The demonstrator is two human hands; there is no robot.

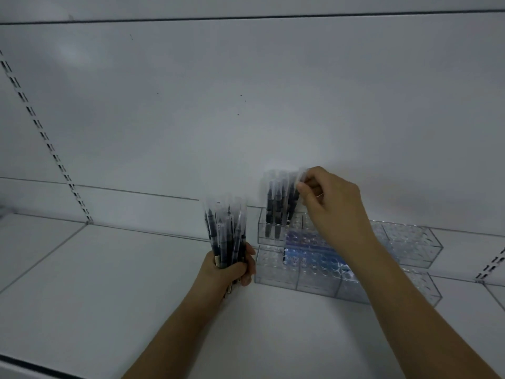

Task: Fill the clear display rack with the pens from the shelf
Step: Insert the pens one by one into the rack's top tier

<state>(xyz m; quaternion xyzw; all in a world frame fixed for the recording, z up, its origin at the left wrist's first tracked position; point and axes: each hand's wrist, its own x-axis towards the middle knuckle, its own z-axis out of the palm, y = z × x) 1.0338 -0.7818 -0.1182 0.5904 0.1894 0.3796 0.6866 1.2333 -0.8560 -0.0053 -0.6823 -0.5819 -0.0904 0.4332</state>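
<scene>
Only a few pens point(276, 206) stand at the clear display rack's point(410, 242) far left, the right hand point(328, 203) pinching one there, while the left hand point(232, 266) grips a full bundle point(226, 228).

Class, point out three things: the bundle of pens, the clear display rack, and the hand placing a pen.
bundle of pens point(225, 231), head view, mid-barrels above the fist.
clear display rack point(410, 243), head view, upper tier's right end.
right hand point(332, 199), head view, back of hand.

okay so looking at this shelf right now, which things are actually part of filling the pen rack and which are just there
Part of the job:
clear display rack
bundle of pens gripped in the left hand
pens standing in the rack
pen pinched by the right hand

Just there:
white shelf
slotted upright rail
</scene>
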